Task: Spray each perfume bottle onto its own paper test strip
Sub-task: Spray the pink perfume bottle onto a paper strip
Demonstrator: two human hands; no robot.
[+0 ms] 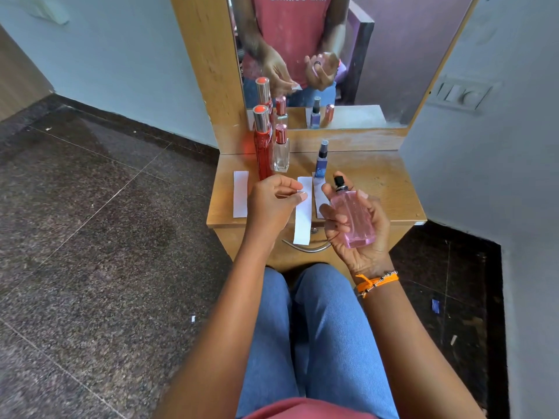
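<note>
Pink perfume bottle [352, 217] tilted, gripped in right hand [355, 228] above counter [378, 182] edge. Paper strip [303, 213] pinched by left hand [273, 204] just beside it. 3 bottles standing behind.

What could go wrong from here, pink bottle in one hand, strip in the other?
1. The left hand pinches the held strip right above another strip lying on the table, so mist from the pink bottle in the right hand could reach both.
2. The held strip hangs limp from its top and may swing away from the spray.
3. The red bottle stands close behind the left hand; a bump might topple it.
</note>
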